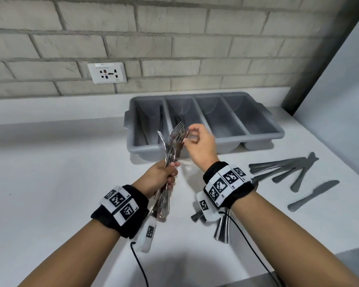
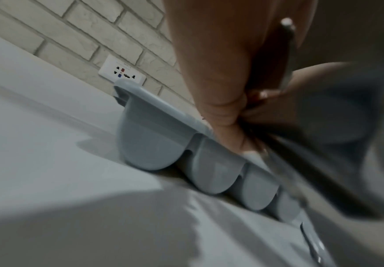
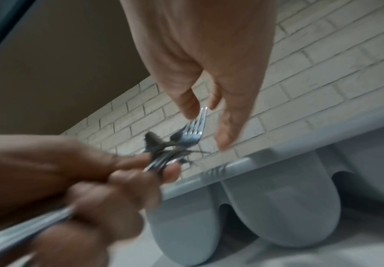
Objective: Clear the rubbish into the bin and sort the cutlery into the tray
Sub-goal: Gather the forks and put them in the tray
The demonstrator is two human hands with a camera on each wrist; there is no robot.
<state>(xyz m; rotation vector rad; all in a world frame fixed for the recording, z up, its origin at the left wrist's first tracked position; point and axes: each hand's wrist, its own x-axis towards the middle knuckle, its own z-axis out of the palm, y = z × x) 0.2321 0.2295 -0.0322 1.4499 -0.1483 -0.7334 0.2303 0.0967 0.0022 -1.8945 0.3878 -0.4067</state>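
My left hand [image 1: 170, 172] grips a bundle of steel forks [image 1: 174, 139] by the handles, tines up, above the white counter in front of the grey four-compartment cutlery tray [image 1: 278, 132]. My right hand [image 1: 192, 134] reaches to the top fork's tines. In the right wrist view its thumb and a finger [image 3: 226, 137] stand either side of the fork heads [image 3: 193, 130] with a gap between them. The left wrist view shows my left hand [image 2: 221, 72] round the handles [image 2: 287, 54], with the tray [image 2: 154, 137] behind. The tray's two left compartments hold some dark cutlery.
Several grey knives [image 1: 288, 168] lie fanned on the counter right of my right wrist, with a single knife [image 1: 313, 195] nearer me. Spoon handles [image 1: 222, 226] show under my right wrist. A brick wall with a socket [image 1: 107, 72] backs the counter; a side wall [image 1: 340, 79] closes the right.
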